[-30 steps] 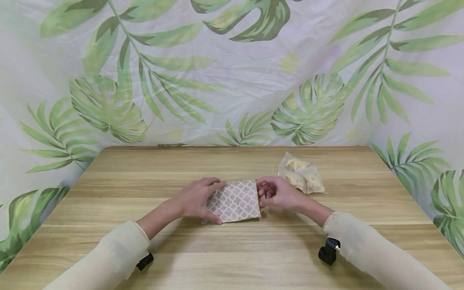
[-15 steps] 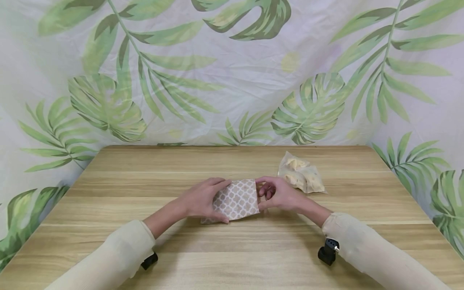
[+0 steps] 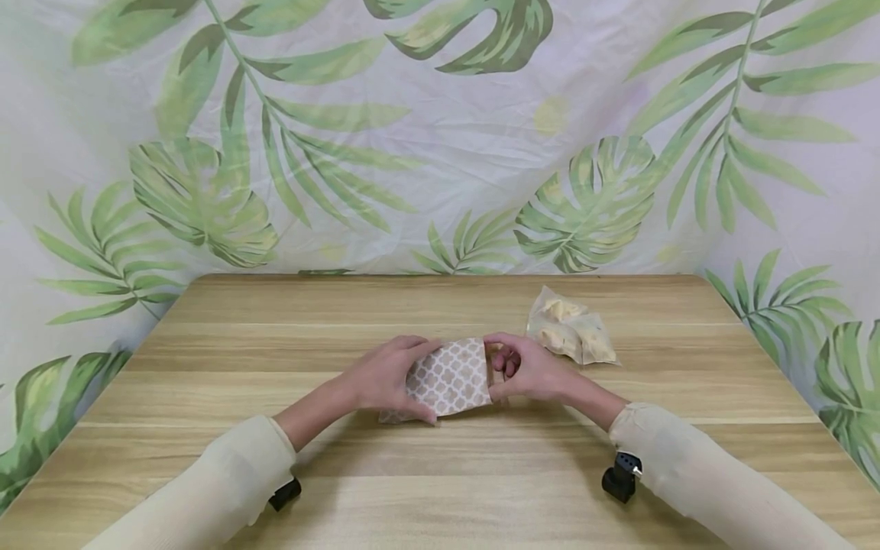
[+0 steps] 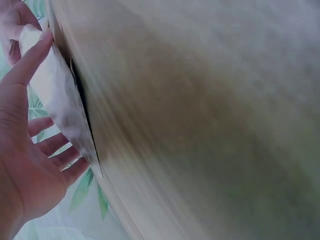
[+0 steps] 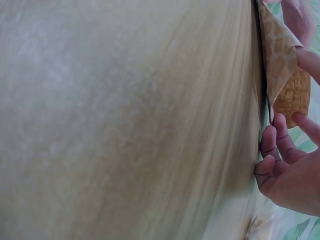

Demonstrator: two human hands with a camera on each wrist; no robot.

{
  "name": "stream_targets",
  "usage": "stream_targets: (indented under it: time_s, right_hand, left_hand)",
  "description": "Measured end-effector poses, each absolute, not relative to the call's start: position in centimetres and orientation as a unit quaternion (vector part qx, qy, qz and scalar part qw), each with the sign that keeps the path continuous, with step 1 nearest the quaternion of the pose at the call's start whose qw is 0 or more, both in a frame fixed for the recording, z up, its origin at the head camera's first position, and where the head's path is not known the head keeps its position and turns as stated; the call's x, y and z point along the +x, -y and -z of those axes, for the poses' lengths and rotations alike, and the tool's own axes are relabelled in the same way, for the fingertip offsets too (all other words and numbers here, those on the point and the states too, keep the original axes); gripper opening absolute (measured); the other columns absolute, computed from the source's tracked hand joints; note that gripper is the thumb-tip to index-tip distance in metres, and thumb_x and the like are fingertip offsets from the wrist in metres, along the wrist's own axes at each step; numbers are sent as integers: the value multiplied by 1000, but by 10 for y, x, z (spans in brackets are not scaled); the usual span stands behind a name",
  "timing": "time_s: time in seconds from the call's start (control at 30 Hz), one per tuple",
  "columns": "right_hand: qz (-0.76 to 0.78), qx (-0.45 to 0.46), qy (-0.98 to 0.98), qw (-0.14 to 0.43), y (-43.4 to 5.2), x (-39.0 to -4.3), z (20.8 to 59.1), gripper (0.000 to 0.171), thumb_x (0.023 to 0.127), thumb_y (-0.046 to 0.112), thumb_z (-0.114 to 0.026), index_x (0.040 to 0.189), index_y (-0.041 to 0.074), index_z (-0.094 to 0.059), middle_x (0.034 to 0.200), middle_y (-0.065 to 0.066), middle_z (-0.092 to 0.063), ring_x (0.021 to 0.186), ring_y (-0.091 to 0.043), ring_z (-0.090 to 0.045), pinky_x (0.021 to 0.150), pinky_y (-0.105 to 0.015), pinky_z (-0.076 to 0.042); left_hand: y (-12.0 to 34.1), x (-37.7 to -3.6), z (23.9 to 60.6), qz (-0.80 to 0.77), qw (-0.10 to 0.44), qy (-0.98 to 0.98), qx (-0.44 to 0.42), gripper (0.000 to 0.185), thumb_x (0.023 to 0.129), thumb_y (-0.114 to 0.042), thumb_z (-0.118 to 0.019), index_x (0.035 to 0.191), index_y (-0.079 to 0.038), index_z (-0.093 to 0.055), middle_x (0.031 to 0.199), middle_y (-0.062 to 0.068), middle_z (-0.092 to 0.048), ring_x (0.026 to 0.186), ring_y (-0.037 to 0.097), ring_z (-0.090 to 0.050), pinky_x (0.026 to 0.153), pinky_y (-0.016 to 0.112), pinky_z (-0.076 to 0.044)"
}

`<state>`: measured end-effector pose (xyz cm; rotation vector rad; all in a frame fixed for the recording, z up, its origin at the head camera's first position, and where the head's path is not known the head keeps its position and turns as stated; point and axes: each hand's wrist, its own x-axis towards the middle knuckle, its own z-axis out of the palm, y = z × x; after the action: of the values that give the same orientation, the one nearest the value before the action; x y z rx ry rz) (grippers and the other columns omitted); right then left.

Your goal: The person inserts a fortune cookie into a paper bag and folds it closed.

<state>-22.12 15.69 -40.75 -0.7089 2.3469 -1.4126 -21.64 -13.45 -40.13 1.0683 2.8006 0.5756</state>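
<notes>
A paper bag (image 3: pixel 450 378) with a white lattice print on beige lies flat at mid-table in the head view. My left hand (image 3: pixel 393 378) spans its left part, thumb along the near edge and fingers at the far edge. In the left wrist view, the thumb presses the paper (image 4: pixel 62 95). At the bag's right end, my right hand (image 3: pixel 532 370) holds the raised mouth, thumb at the near edge, forefinger at the far edge, other fingers curled. The right wrist view shows a golden-brown, rough-surfaced thing (image 5: pixel 294 95) within the mouth; its kind is unclear.
A translucent bag (image 3: pixel 574 330) with several pale yellowish pieces lies behind the right hand. The wooden table (image 3: pixel 440 504) reaches back to a leaf-printed cloth (image 3: pixel 440 168). A black wrist camera (image 3: pixel 622 477) hangs below the right sleeve; another (image 3: pixel 284 495) hangs below the left.
My left hand has slid a little rightward over the paper bag and covers more of it. The bag's right near corner has risen slightly. My right hand has stayed at the mouth.
</notes>
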Motion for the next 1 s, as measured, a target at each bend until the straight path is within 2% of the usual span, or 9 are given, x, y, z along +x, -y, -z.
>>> stream_targets:
  time_s: [0.17, 0.33, 0.47, 0.63, 0.87, 1.0]
  right_hand:
    - [497, -245, -822, 136, -157, -220, 408, 66, 79, 3, -83, 138, -12, -55, 95, -16, -63, 81, -19, -54, 71, -23, -47]
    - [500, -235, -826, 106, -155, -218, 405, 36, 87, 2, -79, 118, -11, -68, 93, -12, -70, 82, -14, -60, 75, -24, -51]
    - [486, -223, -837, 114, -154, -216, 403, 15, 93, 7, -73, 104, -4, -75, 93, -6, -73, 85, -13, -63, 80, -27, -52]
    - [474, -203, -845, 141, -153, -214, 402, 15, 97, 13, -68, 100, 1, -77, 101, -5, -74, 94, -13, -63, 92, -33, -49]
    - [504, -191, -829, 150, -152, -213, 402, 13, 97, 9, -68, 96, -1, -76, 101, -7, -72, 92, -14, -61, 88, -31, -49]
    - [502, -194, -830, 146, -151, -213, 404, 10, 96, 8, -71, 92, -1, -75, 99, -7, -71, 92, -14, -61, 89, -33, -50]
  left_hand:
    - [133, -214, 400, -176, 41, -918, 353, 115, 67, -58, -92, 156, -4, -43, 147, 21, -53, 135, 38, -50, 111, 54, -46]
    - [132, -214, 401, -173, 38, -918, 355, 114, 68, -58, -92, 157, -4, -43, 145, 20, -53, 134, 37, -51, 110, 53, -47]
    - [131, -215, 402, -170, 37, -920, 352, 113, 69, -57, -92, 157, -5, -43, 146, 20, -53, 135, 36, -51, 110, 52, -47]
    - [131, -214, 401, -171, 38, -921, 347, 113, 68, -56, -92, 157, -5, -43, 147, 21, -53, 135, 38, -51, 111, 53, -46]
    - [131, -215, 402, -173, 36, -920, 349, 113, 68, -55, -93, 157, -5, -43, 147, 21, -53, 136, 38, -51, 111, 53, -46]
    - [137, -219, 402, -202, 55, -911, 354, 115, 68, -52, -94, 158, -5, -41, 148, 21, -51, 136, 38, -51, 112, 54, -45]
